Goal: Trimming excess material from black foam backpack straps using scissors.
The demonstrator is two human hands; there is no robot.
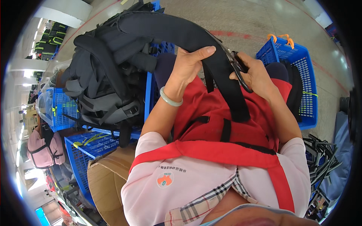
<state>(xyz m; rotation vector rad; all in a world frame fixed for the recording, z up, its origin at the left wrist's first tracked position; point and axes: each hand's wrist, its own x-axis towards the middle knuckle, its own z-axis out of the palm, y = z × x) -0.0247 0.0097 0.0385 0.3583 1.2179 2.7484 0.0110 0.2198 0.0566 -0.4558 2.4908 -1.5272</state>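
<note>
- Left hand point(191, 62) grips a black padded strap point(177, 29), thumb on top, above the red apron point(194, 107).
- Right hand point(258, 73) is wrapped around scissors point(236, 67), blades along the strap's right edge.
- Leftward, black padded gear point(107, 56) heaps above a blue crate's rim point(148, 96), near the left forearm.
- Bare concrete floor point(249, 13) stretches ahead, past a blue plastic basket point(266, 52) at right.

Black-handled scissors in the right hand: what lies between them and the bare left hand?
In the head view, a wide black padded strap lies between the black-handled scissors and the left hand.
</note>
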